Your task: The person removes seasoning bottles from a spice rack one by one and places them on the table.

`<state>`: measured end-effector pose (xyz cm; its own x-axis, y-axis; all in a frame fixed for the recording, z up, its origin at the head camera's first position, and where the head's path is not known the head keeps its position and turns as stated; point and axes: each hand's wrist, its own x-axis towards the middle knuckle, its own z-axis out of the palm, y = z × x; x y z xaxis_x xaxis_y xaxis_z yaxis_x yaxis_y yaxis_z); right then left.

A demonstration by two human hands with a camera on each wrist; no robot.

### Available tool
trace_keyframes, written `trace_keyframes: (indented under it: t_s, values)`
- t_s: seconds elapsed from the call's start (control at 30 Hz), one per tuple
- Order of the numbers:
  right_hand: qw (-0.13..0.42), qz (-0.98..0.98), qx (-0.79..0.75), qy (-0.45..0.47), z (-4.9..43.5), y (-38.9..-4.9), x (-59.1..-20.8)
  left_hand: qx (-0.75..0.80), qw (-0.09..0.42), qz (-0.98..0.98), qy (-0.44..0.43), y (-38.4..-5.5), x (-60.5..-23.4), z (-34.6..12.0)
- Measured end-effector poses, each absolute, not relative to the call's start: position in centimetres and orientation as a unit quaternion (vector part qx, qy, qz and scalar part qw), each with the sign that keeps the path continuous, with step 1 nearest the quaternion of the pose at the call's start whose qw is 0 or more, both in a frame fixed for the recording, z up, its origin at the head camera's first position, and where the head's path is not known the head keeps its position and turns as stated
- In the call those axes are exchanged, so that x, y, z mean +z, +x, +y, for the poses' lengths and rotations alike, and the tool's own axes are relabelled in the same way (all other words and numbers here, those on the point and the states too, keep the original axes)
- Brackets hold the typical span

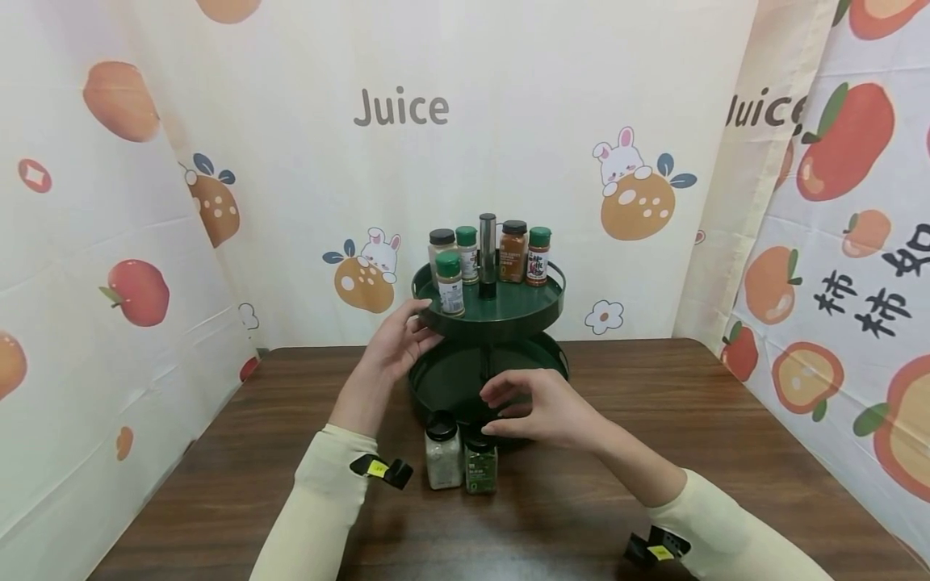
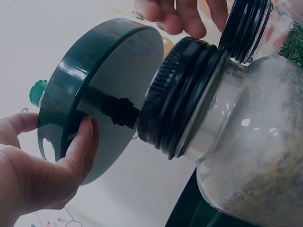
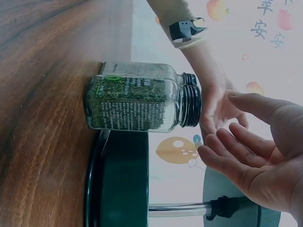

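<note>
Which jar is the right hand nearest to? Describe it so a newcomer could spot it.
On the brown table, in front of the green two-tier stand, two black-lidded jars stand side by side. The right hand hovers over the right one, the herb jar: green contents, unlike the pale-filled jar on its left.

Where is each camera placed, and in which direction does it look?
Head: worn on the head, looking forward and down at the two-tier rack on the table; both forearms and hands show.
Left wrist: beside the left hand, looking up under the upper tray that its fingers hold.
Right wrist: rolled sideways, facing the green herb jar; the open right hand shows.
Both wrist views share the white-powder jar.
</note>
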<state>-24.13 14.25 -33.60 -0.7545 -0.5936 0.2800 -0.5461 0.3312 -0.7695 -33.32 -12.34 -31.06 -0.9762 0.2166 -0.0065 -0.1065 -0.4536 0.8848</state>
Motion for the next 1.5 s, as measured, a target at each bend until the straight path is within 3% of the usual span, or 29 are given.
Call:
trace_keyframes:
  t_s: [0.37,0.67,1.5]
  values:
    - [0.007,0.822,-0.455,-0.342,14.9,-24.1,-32.4,0.853,0.097,0.509,0.055,-33.5,-31.0,-12.4]
    - [-0.034,0.836,-0.432,-0.337,15.4,-24.5,-29.2,0.851,0.097,0.514,0.058,-33.5,-30.9,-12.5]
    - [-0.053,0.825,-0.442,-0.349,15.8,-26.6,-22.9,0.849,0.104,0.516,0.058,-33.4,-31.0,-12.4]
